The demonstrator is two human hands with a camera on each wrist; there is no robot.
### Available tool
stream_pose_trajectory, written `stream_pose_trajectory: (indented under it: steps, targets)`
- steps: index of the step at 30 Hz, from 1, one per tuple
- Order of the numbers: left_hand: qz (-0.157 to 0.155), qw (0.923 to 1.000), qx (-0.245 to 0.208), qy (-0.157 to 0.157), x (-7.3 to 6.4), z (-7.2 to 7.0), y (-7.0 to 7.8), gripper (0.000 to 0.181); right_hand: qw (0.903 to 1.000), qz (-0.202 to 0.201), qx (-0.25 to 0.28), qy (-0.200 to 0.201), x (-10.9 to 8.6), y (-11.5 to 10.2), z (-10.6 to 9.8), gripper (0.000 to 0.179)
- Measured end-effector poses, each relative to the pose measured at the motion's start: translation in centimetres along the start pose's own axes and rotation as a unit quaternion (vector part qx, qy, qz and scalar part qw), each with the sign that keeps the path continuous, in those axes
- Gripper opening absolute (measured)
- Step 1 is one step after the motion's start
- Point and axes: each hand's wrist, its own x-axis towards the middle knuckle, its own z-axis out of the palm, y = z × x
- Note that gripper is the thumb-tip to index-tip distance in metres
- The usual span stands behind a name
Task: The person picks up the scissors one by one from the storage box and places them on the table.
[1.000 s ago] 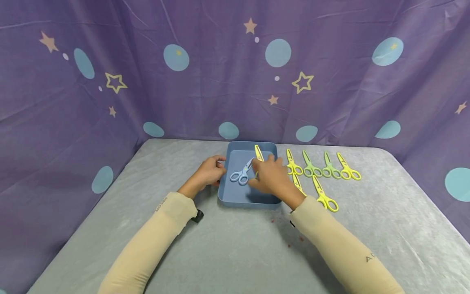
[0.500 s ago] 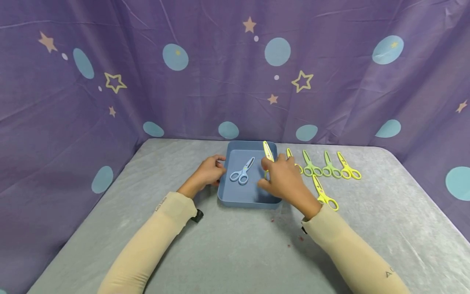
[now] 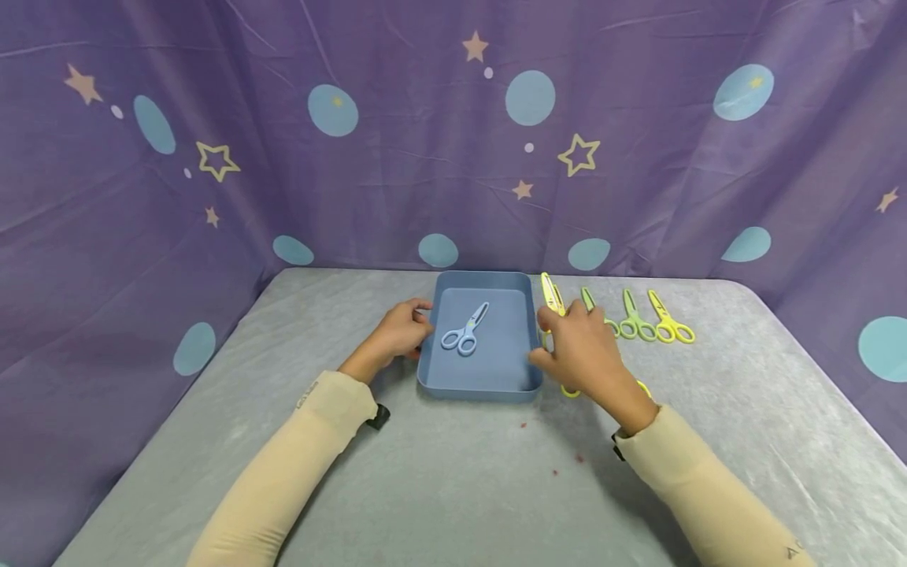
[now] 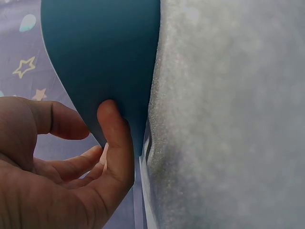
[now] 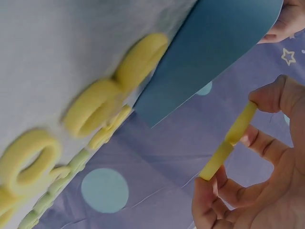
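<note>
My left hand (image 3: 397, 332) holds the left wall of a blue-grey tray (image 3: 496, 350); in the left wrist view one finger lies against the tray's outer wall (image 4: 102, 52), other fingertips at its rim. Light blue scissors (image 3: 468, 331) lie inside the tray. Just beyond the tray's right wall, my right hand (image 3: 584, 346) pinches yellow scissors (image 3: 551, 291) by the handle, blades pointing away from me. In the right wrist view the handle loops (image 5: 242, 123) show edge-on between thumb and fingers, raised off the table.
To the right, green scissors (image 3: 635, 321) and yellow scissors (image 3: 669, 321) lie in a row near the table's back edge. More yellow handle loops (image 3: 570, 391) show partly beneath the right hand and arm. A purple curtain (image 3: 397, 197) hangs behind the grey table (image 3: 439, 480).
The right hand has carried the yellow scissors rightward, from over the tray to past its right wall. My left hand has stayed at the tray's left side.
</note>
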Motion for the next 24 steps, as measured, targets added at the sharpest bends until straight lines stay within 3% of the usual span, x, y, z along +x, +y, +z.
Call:
stream_pose_trajectory:
  steps: [9,24]
  targets:
    - [-0.002,1.0000,-0.005,-0.005,-0.2,0.0,0.1,0.057,0.9998,0.003,-0.019,0.008,-1.4,3.2,-0.7,0.031]
    - [0.001,1.0000,-0.001,-0.005,-0.1,0.0,-0.1,0.058,0.9951,0.060,-0.020,-0.076,-3.2,8.1,-1.9,0.036]
